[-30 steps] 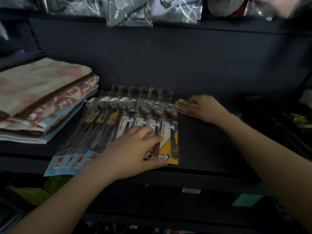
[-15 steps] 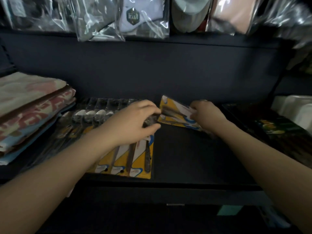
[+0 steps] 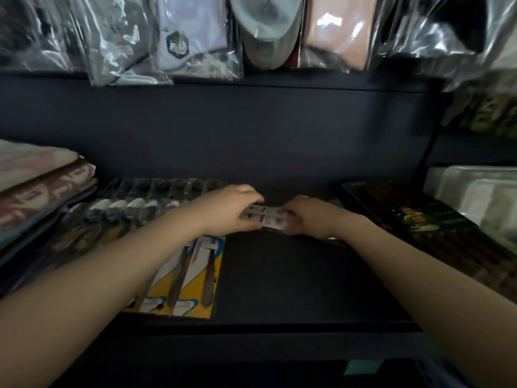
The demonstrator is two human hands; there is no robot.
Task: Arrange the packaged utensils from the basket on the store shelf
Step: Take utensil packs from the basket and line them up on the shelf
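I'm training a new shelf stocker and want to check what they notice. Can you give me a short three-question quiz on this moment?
1. True or false: both hands grip the same utensil pack.
2. What lies on the shelf to the left of the row of packaged spoons?
A. folded towels
B. a basket
C. glass jars
3. Fill in: the bagged items hang ___ the shelf being stocked.

Key:
1. True. The left hand holds its left end and the right hand its right end, near the back of the shelf.
2. A, the folded towels.
3. above
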